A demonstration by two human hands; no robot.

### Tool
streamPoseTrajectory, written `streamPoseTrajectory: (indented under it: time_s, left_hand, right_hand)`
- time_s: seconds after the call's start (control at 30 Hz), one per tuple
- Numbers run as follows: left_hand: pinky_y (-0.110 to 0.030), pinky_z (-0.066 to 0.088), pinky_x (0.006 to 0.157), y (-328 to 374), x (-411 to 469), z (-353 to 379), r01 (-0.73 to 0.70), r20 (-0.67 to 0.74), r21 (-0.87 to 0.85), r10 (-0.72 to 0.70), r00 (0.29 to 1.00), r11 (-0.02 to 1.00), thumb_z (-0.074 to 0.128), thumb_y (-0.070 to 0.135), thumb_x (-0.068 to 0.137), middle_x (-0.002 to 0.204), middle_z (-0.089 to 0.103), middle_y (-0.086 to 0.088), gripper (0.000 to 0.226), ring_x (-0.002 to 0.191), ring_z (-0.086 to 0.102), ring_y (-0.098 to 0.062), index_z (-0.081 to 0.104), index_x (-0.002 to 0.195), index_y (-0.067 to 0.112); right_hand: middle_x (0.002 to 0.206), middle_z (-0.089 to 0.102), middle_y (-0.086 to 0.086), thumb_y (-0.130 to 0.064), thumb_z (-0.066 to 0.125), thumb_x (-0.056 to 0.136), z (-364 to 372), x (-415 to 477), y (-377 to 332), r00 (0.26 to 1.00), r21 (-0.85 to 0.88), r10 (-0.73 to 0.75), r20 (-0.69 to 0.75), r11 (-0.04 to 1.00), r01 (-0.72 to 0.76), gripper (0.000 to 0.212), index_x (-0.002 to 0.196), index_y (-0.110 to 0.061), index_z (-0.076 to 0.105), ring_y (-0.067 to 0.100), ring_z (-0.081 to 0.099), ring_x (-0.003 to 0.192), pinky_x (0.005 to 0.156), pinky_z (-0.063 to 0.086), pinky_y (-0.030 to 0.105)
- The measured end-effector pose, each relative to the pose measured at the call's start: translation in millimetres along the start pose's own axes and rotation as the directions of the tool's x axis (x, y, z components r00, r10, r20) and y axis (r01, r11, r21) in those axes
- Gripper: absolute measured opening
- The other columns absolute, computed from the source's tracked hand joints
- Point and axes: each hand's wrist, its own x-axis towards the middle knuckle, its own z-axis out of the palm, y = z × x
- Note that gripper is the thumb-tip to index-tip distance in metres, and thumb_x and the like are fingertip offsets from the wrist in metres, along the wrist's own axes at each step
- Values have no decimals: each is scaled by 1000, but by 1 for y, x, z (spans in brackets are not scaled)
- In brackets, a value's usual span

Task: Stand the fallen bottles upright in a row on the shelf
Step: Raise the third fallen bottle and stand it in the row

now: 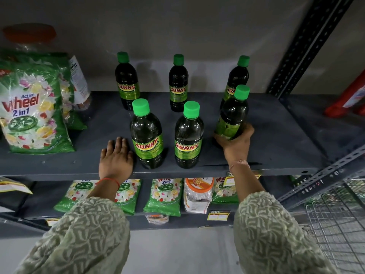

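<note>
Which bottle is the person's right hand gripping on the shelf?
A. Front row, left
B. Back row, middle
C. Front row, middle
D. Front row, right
D: the right hand wraps the base of the front right bottle, while the left hand lies flat on the shelf.

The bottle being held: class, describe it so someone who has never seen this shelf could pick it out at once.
Find the dark grey shelf holding six green-capped bottles in two rows of three. Go to the right end of the front row. That bottle is the only one gripped near its base by the right hand, it leans slightly, and its label faces away, hiding the brand name.
</note>
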Motion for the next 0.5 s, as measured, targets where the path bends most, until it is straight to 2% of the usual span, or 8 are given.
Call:
streamPoseTrajectory:
  time_s: [0.03,0.07,0.17,0.27,0.33,0.37,0.43,0.5]
  left_hand:
    - [-42,11,118,0,0,0,-1,2,1,1,1000,1000,24,28,96,159,10,-6,54,146,8,-28,13,146,11]
    - [-42,11,118,0,0,0,-3,2,1,3,1000,1000,24,28,96,159,10,-6,54,146,8,-28,13,146,11]
    - [-42,12,118,0,1,-1,-4,-1,5,4,1000,1000,24,29,96,159,11,-7,54,146,8,-28,13,146,11]
    - [-42,12,118,0,1,1,-4,2,6,4,1000,1000,20,32,95,158,11,-7,55,146,8,-28,14,146,11]
    - [-42,12,118,0,0,1,-8,-6,15,8,1000,1000,13,36,91,158,13,-7,60,146,9,-28,14,146,11]
    - [-42,12,118,0,1,1,-8,-6,16,9,1000,1000,13,36,91,158,13,-7,60,146,9,-28,14,146,11]
    - [-43,12,118,-1,1,1,-8,-1,15,8,1000,1000,20,32,95,158,12,-7,56,146,9,-28,14,146,11]
    - [-43,12,118,0,0,2,-12,-5,10,12,1000,1000,24,29,96,158,12,-7,54,146,8,-28,14,146,10]
  right_hand:
    - [98,54,-6,-9,82,60,-4,0,3,999,25,14,47,1000,-15,68,105,-21,33,21,58,97,82,49,16]
    - [98,55,-7,-2,79,64,-8,1,3,993,55,33,110,998,-39,63,105,-18,33,20,57,97,82,48,14]
    - [126,55,12,6,68,73,-19,8,6,958,102,57,281,991,-88,59,122,-11,40,23,51,116,104,40,36]
    - [155,23,10,-26,54,89,-20,15,3,947,76,97,305,989,-126,56,140,-15,32,24,21,142,117,18,37]
    - [154,23,9,-56,56,76,-13,13,-2,952,-58,135,275,991,-124,86,144,-17,21,26,19,143,118,17,43]
    - [150,30,12,-61,65,63,-8,9,-6,965,-147,103,243,987,-68,102,143,-14,21,28,24,140,116,20,47]
    - [138,39,18,-43,84,52,0,4,-4,983,-230,18,180,973,25,106,136,-7,28,31,34,131,111,29,46]
    - [127,47,17,-19,87,54,0,2,1,988,-171,-7,156,985,34,89,125,-5,36,32,44,122,101,39,40]
